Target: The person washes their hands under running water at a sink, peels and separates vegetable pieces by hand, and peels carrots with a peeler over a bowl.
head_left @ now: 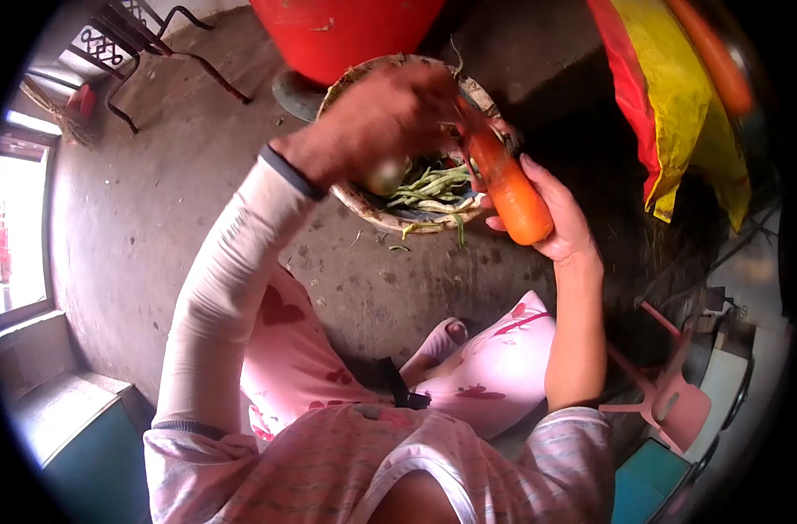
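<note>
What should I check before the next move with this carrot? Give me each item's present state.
1. Carrot held: ok, the right hand grips it.
2. Left hand at the work: ok, it is by the carrot's far end.
3. Tool in the left hand: cannot tell, the fingers are blurred.
4. Carrot wholly over the basket: not ok, its near end shows beyond the rim in this view.
5. Carrot surface clean: cannot tell, the darker patches may be dirt or shadow.
6. Green beans inside the basket: cannot tell for all, hands hide part of it.
</note>
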The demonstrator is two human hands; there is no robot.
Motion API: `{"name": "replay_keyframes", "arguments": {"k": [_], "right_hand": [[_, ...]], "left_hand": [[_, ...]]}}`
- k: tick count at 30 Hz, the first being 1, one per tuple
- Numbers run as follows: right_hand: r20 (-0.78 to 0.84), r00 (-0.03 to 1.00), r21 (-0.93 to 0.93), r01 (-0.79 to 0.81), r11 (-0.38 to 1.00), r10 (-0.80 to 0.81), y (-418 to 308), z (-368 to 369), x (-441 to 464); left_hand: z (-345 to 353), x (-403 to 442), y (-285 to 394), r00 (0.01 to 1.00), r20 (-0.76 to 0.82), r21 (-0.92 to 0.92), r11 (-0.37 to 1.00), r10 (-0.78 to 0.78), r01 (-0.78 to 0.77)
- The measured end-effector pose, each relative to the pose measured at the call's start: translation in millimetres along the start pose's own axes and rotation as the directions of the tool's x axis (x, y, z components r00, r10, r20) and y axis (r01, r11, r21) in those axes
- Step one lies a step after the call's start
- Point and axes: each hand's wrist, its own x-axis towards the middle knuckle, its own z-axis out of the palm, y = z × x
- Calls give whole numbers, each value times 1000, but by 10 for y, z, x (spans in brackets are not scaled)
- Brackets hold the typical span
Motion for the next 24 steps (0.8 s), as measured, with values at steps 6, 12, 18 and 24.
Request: {"name": "replay_keyframes", "arguments": {"k": [6,12,18,24], "right_hand": [[-27,998,-116,53,992,-57,53,66,-19],[-59,997,-247,30,968,-46,-58,117,-67],[-67,997,-196,17,980,-31,-31,79,-65],[-155,987,-47,24,999,-31,4,100,-22]], "left_hand": [[98,67,439,996,36,174,981,81,-86],[-57,-116,-328,994,26,64,992,-107,105],[-128,-400,-679,958,-16,304,912,-286,277],[2,16,-28,1000,-2,-4,1000,6,-6]]}}
